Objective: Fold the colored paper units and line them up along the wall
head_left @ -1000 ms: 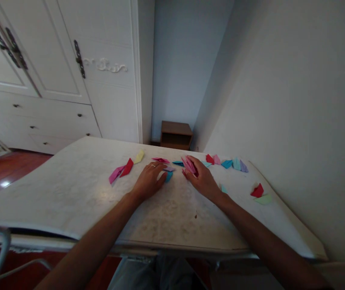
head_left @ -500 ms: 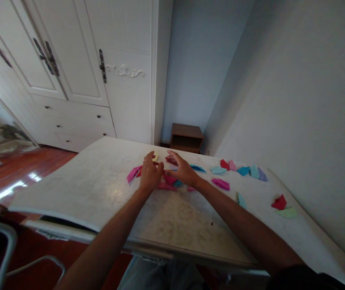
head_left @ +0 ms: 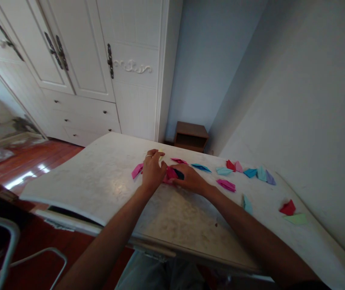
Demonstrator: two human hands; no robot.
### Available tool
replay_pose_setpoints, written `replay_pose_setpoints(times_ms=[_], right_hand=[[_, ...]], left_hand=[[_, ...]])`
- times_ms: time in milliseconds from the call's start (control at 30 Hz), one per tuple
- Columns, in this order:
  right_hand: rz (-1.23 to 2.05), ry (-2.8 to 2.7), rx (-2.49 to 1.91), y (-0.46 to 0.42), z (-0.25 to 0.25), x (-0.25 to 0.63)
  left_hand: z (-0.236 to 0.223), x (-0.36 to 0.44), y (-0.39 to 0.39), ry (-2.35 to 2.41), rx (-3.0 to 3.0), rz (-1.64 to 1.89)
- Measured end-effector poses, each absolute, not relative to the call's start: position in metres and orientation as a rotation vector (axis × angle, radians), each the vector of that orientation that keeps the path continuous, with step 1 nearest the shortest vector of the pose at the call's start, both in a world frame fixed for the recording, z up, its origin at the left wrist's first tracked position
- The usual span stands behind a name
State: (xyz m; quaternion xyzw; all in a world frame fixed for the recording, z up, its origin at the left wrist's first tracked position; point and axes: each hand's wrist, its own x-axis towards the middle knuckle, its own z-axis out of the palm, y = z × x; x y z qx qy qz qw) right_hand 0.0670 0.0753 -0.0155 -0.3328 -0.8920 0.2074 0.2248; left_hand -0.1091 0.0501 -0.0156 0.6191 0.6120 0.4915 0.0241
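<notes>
Several folded paper pieces in bright colours lie on a pale tabletop. My left hand, with a ring on one finger, curves in from the left, its thumb and index finger apart beside a pale yellow paper. Opposite it, my right hand is closed at the edge of a pink folded paper; a dark blue paper shows beside its fingers. My hands partly hide this cluster. To the left of my left hand a magenta folded paper sticks out.
Beyond my right hand lie a pink paper, a blue paper, a magenta paper and several others towards the wall. A white wardrobe and a brown cabinet stand behind the table. A metal chair frame is at lower left.
My right hand has lowered and its fingers have closed in on the pink paper. A pink paper beyond it now shows. The whole view has shifted slightly.
</notes>
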Motion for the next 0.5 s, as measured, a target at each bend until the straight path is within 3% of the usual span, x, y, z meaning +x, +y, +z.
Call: replay_pose_setpoints(times_ms=[133,500], right_hand=[[0.674,-2.295,-0.905,0.076,-0.009,0.068],[1.219,-1.657,-0.813,0.083,-0.01,0.049]], left_hand=[[-0.01,-0.107,0.046,1.961,1.952,1.482],[-0.014,-0.105,0.047,1.485,2.0,1.464]])
